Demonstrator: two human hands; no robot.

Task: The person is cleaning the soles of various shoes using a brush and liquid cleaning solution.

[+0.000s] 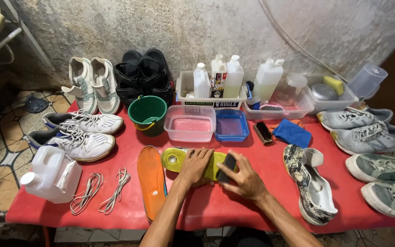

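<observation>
My left hand (195,165) lies flat on a yellow insole (173,160) at the middle of the red table (270,158), pressing it down. My right hand (245,178) grips a small dark brush (227,167) that rests on the right part of the same insole. An orange insole (151,179) lies to the left, lengthwise toward me. A camouflage-patterned sneaker (312,187) with its tongue pulled open sits to the right.
Behind the insole stand a green bucket (147,113), a clear tub of water (190,122) and a blue tub (232,124). White sneakers (81,135), loose laces (99,192) and a plastic jug (51,174) are left; grey sneakers (371,137), a bristle brush (264,132) and blue cloth (291,132) right. Bottles line the wall.
</observation>
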